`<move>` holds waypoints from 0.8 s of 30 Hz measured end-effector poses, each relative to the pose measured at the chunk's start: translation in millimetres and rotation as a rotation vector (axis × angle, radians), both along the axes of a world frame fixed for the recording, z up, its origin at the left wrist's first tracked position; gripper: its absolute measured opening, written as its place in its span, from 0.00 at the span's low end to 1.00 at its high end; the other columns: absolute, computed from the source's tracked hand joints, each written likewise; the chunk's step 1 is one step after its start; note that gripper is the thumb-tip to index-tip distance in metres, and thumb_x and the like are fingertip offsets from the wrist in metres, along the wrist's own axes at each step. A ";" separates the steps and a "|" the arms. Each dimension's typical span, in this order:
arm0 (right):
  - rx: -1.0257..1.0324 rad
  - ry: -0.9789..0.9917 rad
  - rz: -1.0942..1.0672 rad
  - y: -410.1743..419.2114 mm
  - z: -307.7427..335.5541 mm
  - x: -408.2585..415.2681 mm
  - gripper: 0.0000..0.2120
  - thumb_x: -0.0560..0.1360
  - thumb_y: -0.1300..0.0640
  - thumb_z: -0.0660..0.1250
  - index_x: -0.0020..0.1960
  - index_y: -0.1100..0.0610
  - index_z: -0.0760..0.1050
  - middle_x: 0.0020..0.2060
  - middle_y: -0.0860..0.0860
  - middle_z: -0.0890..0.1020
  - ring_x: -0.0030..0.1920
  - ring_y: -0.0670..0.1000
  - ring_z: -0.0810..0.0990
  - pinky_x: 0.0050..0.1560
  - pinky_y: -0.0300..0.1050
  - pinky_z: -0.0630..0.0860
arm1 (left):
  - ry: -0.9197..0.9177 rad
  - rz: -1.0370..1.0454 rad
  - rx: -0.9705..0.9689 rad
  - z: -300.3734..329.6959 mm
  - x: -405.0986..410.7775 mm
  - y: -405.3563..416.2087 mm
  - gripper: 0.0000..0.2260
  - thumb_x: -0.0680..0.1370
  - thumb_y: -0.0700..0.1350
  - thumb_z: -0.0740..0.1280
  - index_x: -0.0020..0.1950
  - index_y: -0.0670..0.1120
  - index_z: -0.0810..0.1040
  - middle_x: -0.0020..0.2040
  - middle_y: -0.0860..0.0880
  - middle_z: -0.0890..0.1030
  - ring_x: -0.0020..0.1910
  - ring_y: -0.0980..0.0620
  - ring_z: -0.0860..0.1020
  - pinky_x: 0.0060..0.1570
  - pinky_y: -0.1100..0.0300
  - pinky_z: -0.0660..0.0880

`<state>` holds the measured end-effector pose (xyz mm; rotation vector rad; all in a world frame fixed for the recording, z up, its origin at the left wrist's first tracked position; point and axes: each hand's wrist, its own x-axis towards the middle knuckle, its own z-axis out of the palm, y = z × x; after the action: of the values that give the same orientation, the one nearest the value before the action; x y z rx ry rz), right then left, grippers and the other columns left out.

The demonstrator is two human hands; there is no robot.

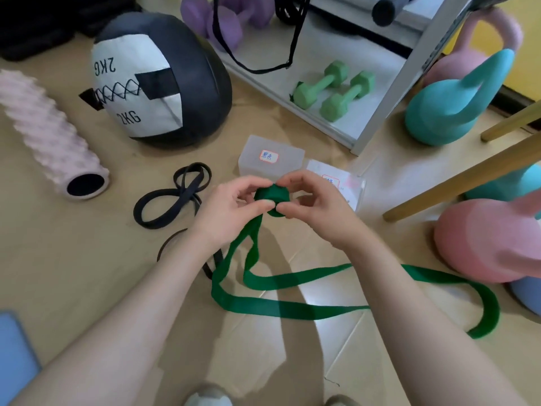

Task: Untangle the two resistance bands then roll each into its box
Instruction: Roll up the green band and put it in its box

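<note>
Both hands, left hand (231,206) and right hand (310,206), pinching the small roll of green band (272,200) just in front of the labelled boxes (270,159), fingers (268,205) clamped to stop unwinding, loose tail trailing on floor, black band (172,197) parked left of roll, already separated.

Two boxes (270,159) lie right of the loose band (172,197).

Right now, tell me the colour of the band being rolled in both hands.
Dark green band, seen best in the head view.
</note>
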<state>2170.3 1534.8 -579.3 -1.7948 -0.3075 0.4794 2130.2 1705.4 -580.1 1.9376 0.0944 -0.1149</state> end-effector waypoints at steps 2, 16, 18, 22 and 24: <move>0.116 0.038 -0.051 -1.7 -2.7 -5.1 0.13 0.70 0.68 0.69 0.47 0.51 0.75 0.44 0.48 0.79 0.35 0.48 0.81 0.44 0.39 0.79 | 0.039 0.049 -0.157 -2.8 -2.5 -4.5 0.13 0.73 0.39 0.70 0.49 0.57 0.77 0.50 0.51 0.82 0.48 0.50 0.78 0.54 0.55 0.75; 0.513 0.200 -0.294 -11.5 -30.5 -25.6 0.09 0.68 0.67 0.69 0.44 0.57 0.74 0.45 0.51 0.81 0.47 0.54 0.80 0.46 0.43 0.78 | 0.067 0.210 -0.317 -11.3 -7.6 -38.1 0.12 0.70 0.37 0.72 0.46 0.50 0.75 0.47 0.50 0.81 0.48 0.53 0.77 0.53 0.59 0.75; 0.559 0.206 -0.307 -12.0 -31.3 -26.3 0.08 0.67 0.66 0.68 0.45 0.57 0.74 0.42 0.48 0.82 0.47 0.54 0.80 0.48 0.46 0.79 | 0.077 0.217 -0.394 -10.0 -8.2 -40.9 0.12 0.70 0.34 0.71 0.46 0.48 0.74 0.47 0.51 0.81 0.47 0.54 0.80 0.49 0.62 0.77; 0.595 0.241 -0.296 -13.7 -31.2 -27.1 0.08 0.67 0.65 0.67 0.45 0.56 0.75 0.42 0.48 0.82 0.46 0.52 0.80 0.51 0.48 0.78 | 0.055 0.263 -0.505 -11.2 -12.1 -45.5 0.11 0.71 0.32 0.70 0.46 0.45 0.75 0.46 0.49 0.81 0.44 0.54 0.81 0.46 0.63 0.77; 0.620 0.263 -0.288 -13.2 -31.4 -27.1 0.08 0.67 0.64 0.67 0.46 0.55 0.76 0.45 0.51 0.80 0.46 0.51 0.80 0.51 0.48 0.78 | 0.056 0.293 -0.538 -11.2 -13.0 -46.4 0.10 0.70 0.32 0.70 0.46 0.45 0.75 0.45 0.47 0.81 0.43 0.53 0.81 0.48 0.60 0.78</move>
<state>2143.1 1521.6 -610.7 -1.1314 -0.0036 0.3571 2117.3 1659.0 -591.2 1.3670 0.3472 0.0038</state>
